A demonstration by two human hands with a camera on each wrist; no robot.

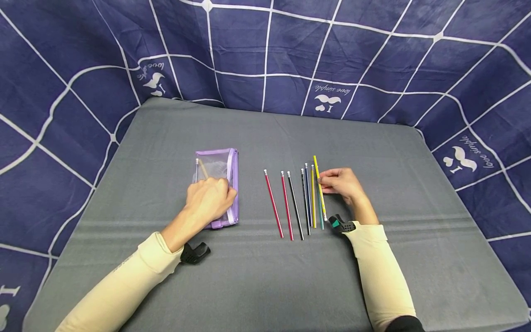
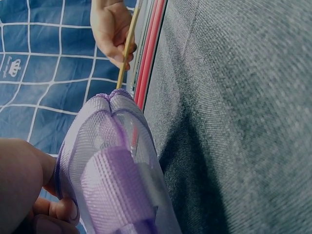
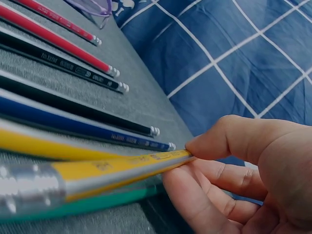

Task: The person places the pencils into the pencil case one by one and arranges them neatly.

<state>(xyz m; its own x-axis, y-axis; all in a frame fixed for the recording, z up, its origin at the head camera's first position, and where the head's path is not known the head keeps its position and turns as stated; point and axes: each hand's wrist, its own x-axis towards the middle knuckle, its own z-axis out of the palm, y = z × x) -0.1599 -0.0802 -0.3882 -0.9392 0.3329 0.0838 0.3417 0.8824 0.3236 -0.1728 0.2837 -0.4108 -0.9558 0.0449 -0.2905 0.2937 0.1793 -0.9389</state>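
My left hand (image 1: 209, 198) grips a purple mesh pencil pouch (image 1: 234, 184), with thumb and fingers on its side in the left wrist view. Inside the pouch, a pale pencil (image 1: 202, 168) shows through the mesh. My right hand (image 1: 340, 184) pinches a yellow pencil (image 3: 122, 168) between thumb and fingers. Its eraser end points toward me, and it slants over a green pencil (image 3: 97, 207). Just left of it, a row of pencils lies on the table: another yellow pencil (image 1: 313, 198), a blue pencil (image 3: 87, 122), black pencils (image 1: 295, 203) and red pencils (image 1: 274, 203).
Grey cloth covers the table (image 1: 257, 276). A blue curtain (image 1: 290, 55) with white grid lines hangs along the back and both sides. Black wrist mounts (image 1: 195, 253) sit at both cuffs, the right one close to the near ends of the pencils.
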